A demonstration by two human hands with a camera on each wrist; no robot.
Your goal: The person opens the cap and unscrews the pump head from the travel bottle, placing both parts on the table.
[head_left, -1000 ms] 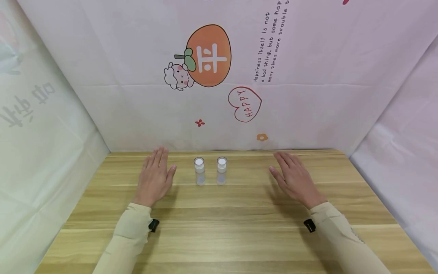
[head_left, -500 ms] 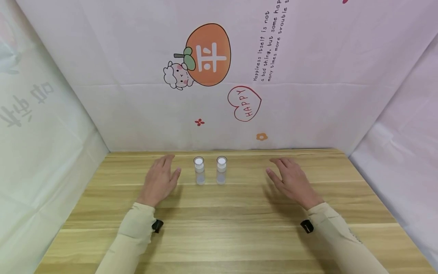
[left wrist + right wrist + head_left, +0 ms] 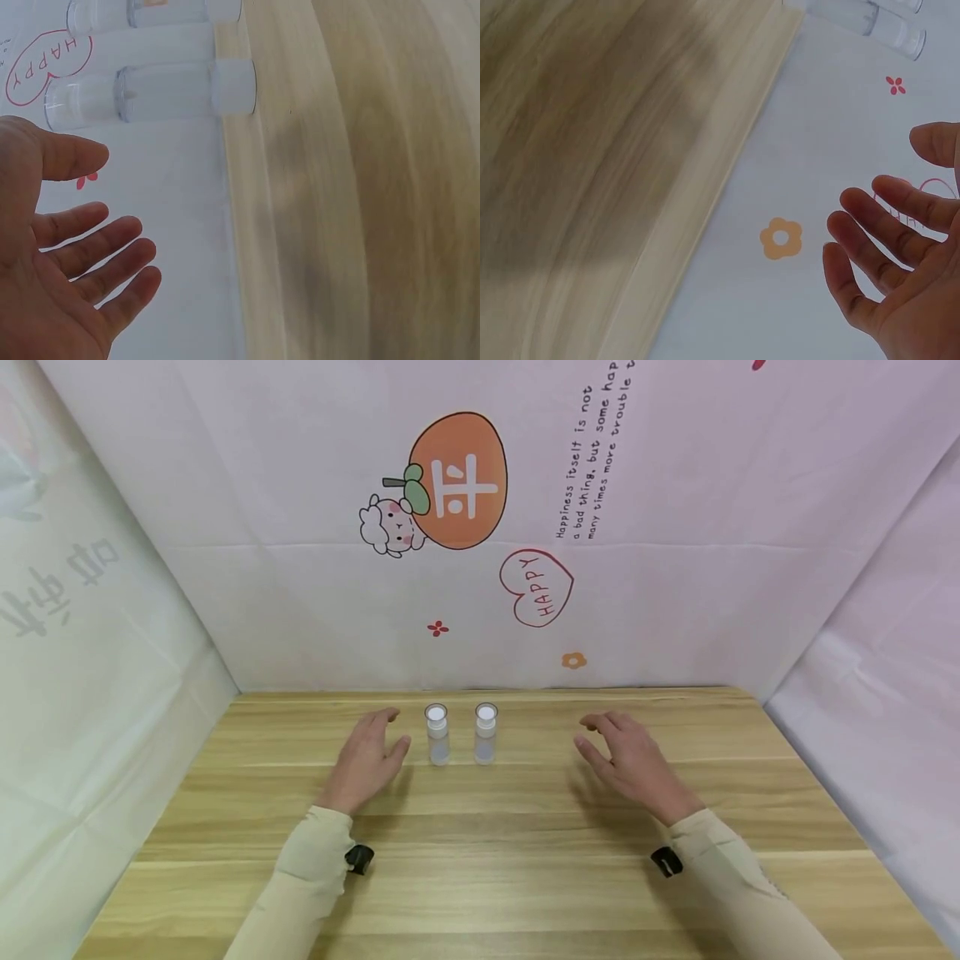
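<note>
Two small clear bottles with white tops stand upright side by side near the back of the table, a left bottle [image 3: 438, 742] and a right bottle [image 3: 486, 742]. Just left of the left bottle is my left hand [image 3: 366, 764], thumb apart from loosely bent fingers, holding nothing. The left wrist view shows its palm [image 3: 45, 300] with the nearer bottle [image 3: 169, 91] beyond the thumb, not touched. My right hand [image 3: 633, 768] hovers farther off, to the right of the right bottle, its fingers spread and relaxed. Nothing lies in that palm [image 3: 922, 315] in the right wrist view.
The wooden table [image 3: 480, 877] ends at a white printed cloth [image 3: 675, 610] hanging behind the bottles. More cloth hangs along the left and right sides. A dark band [image 3: 360, 859] sits at the left wrist and another band [image 3: 667, 862] at the right.
Both hands have moved inward toward the bottles, the left one farther. Their fingers have gone from nearly straight to slightly bent. The bottles stand where they were.
</note>
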